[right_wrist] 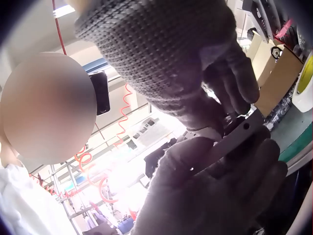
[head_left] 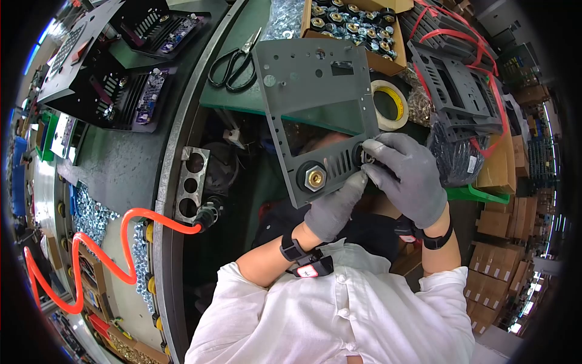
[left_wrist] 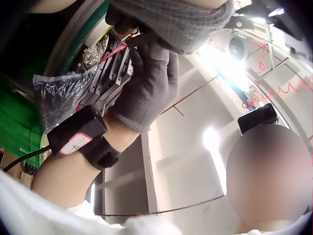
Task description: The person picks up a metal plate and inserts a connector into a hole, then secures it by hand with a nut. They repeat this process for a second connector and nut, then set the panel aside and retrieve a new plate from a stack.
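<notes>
A dark grey metal panel [head_left: 282, 91] with slots, round holes and a large rectangular window is held tilted above the lap. At its lower edge my gloved left hand [head_left: 335, 209] grips it, thumb on the face and fingers behind, as the right wrist view shows on the left hand [right_wrist: 220, 191]. A brass-centred fitting with a large hex nut [head_left: 314, 178] sits in the panel's lower left hole. With thumb and fingertips my gloved right hand [head_left: 407, 173] pinches a second round fitting [head_left: 365, 156] at the lower right hole; the fingers partly hide it.
Black-handled scissors [head_left: 233, 68], a tape roll [head_left: 390, 106] and an open box of fittings [head_left: 351, 27] lie on the green bench. Stacked panels [head_left: 454, 85] stand right. Assembled housings [head_left: 103, 79] are on the left bench, with an orange coiled hose [head_left: 130, 242] in front.
</notes>
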`<state>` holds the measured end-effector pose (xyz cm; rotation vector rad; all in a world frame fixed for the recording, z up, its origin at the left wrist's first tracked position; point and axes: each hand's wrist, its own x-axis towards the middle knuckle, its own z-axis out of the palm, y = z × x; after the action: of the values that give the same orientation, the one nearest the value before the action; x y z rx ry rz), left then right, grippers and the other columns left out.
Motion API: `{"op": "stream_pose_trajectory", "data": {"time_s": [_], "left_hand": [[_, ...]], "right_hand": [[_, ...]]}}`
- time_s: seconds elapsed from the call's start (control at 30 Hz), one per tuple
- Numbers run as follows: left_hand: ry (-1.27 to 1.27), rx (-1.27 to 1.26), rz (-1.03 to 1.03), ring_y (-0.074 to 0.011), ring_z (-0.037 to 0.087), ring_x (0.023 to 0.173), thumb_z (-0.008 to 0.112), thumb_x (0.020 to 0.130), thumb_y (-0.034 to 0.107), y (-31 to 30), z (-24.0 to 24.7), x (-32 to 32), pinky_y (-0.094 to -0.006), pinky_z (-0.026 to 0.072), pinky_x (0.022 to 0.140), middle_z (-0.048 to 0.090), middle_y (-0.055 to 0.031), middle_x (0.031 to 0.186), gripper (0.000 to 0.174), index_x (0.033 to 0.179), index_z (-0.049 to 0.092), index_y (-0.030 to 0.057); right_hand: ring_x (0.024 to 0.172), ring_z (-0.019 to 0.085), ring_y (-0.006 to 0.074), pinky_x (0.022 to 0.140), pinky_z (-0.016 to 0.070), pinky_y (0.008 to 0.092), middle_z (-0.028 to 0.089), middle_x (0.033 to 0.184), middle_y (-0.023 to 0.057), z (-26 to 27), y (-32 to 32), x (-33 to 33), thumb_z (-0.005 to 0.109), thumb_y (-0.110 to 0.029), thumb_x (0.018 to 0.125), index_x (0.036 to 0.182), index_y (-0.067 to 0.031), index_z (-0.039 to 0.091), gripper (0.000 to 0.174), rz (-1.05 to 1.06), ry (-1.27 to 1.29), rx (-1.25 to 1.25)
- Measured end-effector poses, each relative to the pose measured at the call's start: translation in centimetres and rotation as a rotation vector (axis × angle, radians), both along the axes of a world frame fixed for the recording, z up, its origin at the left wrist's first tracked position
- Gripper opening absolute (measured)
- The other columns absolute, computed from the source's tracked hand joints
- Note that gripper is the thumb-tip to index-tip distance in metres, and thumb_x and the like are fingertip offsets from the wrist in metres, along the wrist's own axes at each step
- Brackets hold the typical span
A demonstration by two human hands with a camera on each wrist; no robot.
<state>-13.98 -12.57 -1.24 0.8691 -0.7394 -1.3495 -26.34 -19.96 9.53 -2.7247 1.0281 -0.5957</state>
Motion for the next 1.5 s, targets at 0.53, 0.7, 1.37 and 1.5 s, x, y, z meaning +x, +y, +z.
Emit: {"op": "stream_pose_trajectory", "data": {"time_s": [0.53,0.7,1.37,1.5], "left_hand": [[0.022,-0.042,0.13,-0.0137,0.056,0.093,0.059,0.092,0.018,-0.6,2.4,-0.5,-0.0284,0.0447,0.087,0.062,-0.0063,0.105,0.029,0.115,0.058,-0.0006],[-0.055,-0.08,0.135,-0.012,0.054,0.096,0.058,0.091,0.019,-0.5,2.3,-1.4,-0.0273,0.0428,0.087,0.06,-0.0052,0.106,0.032,0.117,0.055,-0.0001],[0.061,-0.142,-0.01,-0.0155,0.053,0.105,0.058,0.09,0.006,-0.5,5.8,-6.3,-0.0332,0.0424,0.097,0.058,-0.0079,0.115,0.03,0.118,0.054,-0.0034],[-0.048,-0.128,-0.107,-0.017,0.054,0.104,0.057,0.088,0.002,-0.5,5.9,-8.2,-0.0362,0.0453,0.094,0.058,-0.0106,0.113,0.024,0.112,0.057,-0.0039]], "right_hand": [[0.07,0.059,0.028,0.061,0.0489,0.0373,0.057,0.083,0.0107,1.1,2.0,-1.4,0.06,-0.001,0.071,0.092,-0.0057,0.069,0.023,-0.145,-0.161,-0.028],[0.068,0.058,0.0283,0.061,0.0488,0.0358,0.055,0.079,0.013,0.6,1.8,-1.3,0.057,0.0,0.066,0.096,-0.0047,0.068,0.033,-0.083,-0.349,-0.01],[0.064,0.06,0.0306,0.057,0.0501,0.0375,0.058,0.084,0.0128,0.8,4.7,-10.2,0.06,-0.003,0.072,0.118,-0.0042,0.061,0.046,0.005,-0.471,0.042],[0.063,0.061,0.0288,0.056,0.0505,0.0365,0.059,0.08,0.0125,2.4,6.2,-11.1,0.063,-0.006,0.073,0.107,-0.0025,0.066,0.034,-0.242,-0.515,0.034]]}}
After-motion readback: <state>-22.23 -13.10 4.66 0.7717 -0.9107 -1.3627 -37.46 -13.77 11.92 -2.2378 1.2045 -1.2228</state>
